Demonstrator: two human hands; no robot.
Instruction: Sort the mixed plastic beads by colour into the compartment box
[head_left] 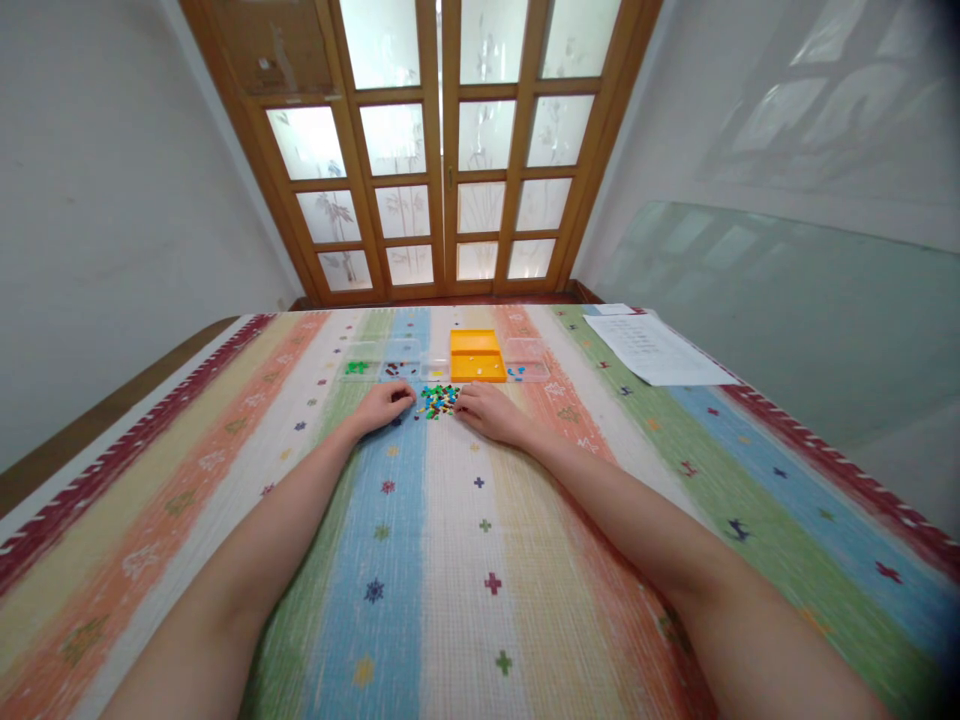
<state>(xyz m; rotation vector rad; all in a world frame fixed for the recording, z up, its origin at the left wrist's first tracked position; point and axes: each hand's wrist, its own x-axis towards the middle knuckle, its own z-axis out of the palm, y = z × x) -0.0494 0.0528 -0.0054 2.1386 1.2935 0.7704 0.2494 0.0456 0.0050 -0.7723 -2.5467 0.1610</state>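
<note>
A loose pile of small coloured pieces (438,400), green, blue, yellow, white and dark, lies on the striped cloth between my hands. Just left of it is my left hand (384,406), its fingers curled together; whatever they may hold is too small to make out. My right hand (491,411) touches the pile's right edge with bent fingertips pressed together, and anything between them is hidden. Behind the pile, a clear box (367,350) holds green pieces (356,368) and dark red-brown pieces (400,369) in separate parts. An orange box (475,343) with a few pale pieces stands right of it.
Right of the orange box, a clear tray (534,350) contains a few blue pieces (516,371). Printed paper sheets (656,348) lie at the table's far right. The striped tablecloth (450,560) covers the table, with wood-framed glass doors (442,180) beyond it.
</note>
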